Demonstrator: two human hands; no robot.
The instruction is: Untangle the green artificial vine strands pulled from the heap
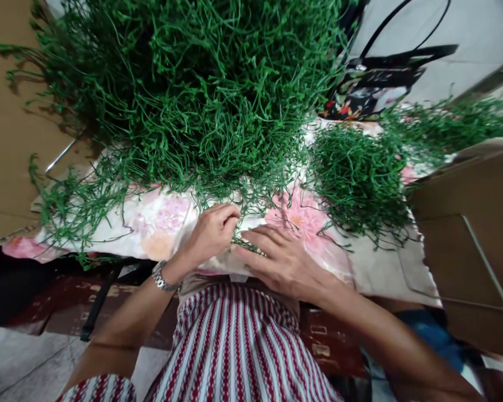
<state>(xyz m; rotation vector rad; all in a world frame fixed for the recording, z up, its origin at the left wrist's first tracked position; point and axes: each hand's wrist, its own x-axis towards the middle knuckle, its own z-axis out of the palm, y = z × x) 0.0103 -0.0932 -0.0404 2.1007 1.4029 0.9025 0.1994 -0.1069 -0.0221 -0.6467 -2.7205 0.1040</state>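
A big heap of green stems (201, 106) on a flowered cloth (163, 220) could snag and drag, its near edge being loose and tangled. The curled left hand (213, 226) and loosely bent right hand (283, 262) frame a few thin strands (246, 244) near the cloth's edge; whether either grips them, I cannot tell.

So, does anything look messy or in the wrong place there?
A bit, maybe. On the left, loose green sprigs straggle below the big green pile, some poking past the near edge of the flowered cloth. The flowery handbag also looks a little odd, right beside the greenery.
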